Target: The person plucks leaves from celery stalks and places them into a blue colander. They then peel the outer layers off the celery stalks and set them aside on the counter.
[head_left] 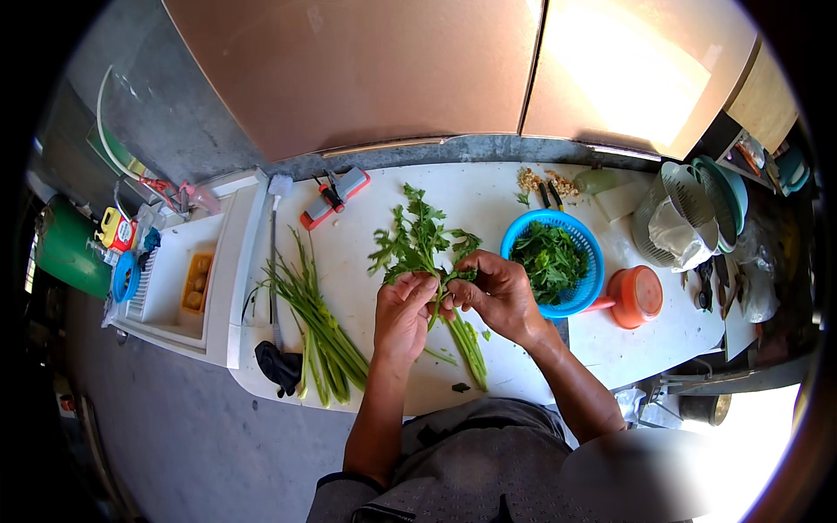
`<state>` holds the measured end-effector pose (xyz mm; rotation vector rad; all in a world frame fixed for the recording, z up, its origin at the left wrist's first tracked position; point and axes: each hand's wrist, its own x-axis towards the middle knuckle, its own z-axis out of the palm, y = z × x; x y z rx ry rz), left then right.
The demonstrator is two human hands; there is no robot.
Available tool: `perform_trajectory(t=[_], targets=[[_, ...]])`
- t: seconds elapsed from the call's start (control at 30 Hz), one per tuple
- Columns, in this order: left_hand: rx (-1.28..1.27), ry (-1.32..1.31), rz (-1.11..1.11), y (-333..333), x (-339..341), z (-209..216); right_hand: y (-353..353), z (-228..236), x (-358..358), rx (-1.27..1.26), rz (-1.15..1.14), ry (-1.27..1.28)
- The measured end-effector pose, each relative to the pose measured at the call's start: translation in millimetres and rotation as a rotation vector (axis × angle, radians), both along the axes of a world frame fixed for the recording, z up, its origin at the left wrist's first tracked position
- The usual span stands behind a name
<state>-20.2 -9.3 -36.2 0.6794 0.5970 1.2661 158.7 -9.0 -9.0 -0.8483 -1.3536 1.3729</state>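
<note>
A green barrel (74, 248) stood at the far left; beside it were a yellow bottle (113, 228) and a small blue basin (126, 281), and next came a white sink (172, 253) with an orange tray (205, 259) of round things inside; on the white table (623, 356), near the sink, lay a long-handled brush (280, 186), with a black cloth (279, 366) at the near edge; a spread of long green stalks (330, 344) lay just to the right of these, and a red and grey tool (338, 199) lay farther back; over the middle of the table, the left hand (404, 315) had its thumb and forefinger closed on a leafy stalk (417, 240), whose leaves fanned out toward the wall; the right hand (499, 296) met it from the other side, thumb and forefinger pinched together on the leafy part; a bunch of stems (471, 350) showed below the hands, though whether it joined the held stalk could not be told; just beyond the right hand, a blue basket (595, 244) held loose leaves (551, 261); an orange scoop (638, 296) sat beside it, and farther right stood a pale colander (667, 205).
</note>
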Motion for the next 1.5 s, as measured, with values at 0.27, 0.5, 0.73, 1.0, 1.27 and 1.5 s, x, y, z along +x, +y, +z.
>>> perform_trajectory(t=[0.27,0.5,0.73,1.0,1.27,1.5], targets=[[0.048,-0.02,-0.036,0.9,4.2,1.7,-0.4,-0.3,9.5,-0.047,-0.057,0.04],[0.048,-0.058,-0.046,4.0,0.9,-5.6,-3.0,27.2,15.8,0.447,-0.277,-0.401],[0.036,-0.02,0.026,3.1,5.5,4.9,-14.6,25.8,11.7,0.706,-0.219,-0.642],[0.097,0.039,0.066,-0.2,6.3,0.1,-11.2,12.3,6.2,0.408,-0.154,-0.548],[0.087,0.059,0.038,-3.8,10.0,-7.2,-9.4,12.5,7.6,0.609,-0.194,-0.731],[0.068,0.032,0.065,-0.1,16.9,-2.0,-0.2,-7.8,-0.6,0.515,-0.316,-0.543]])
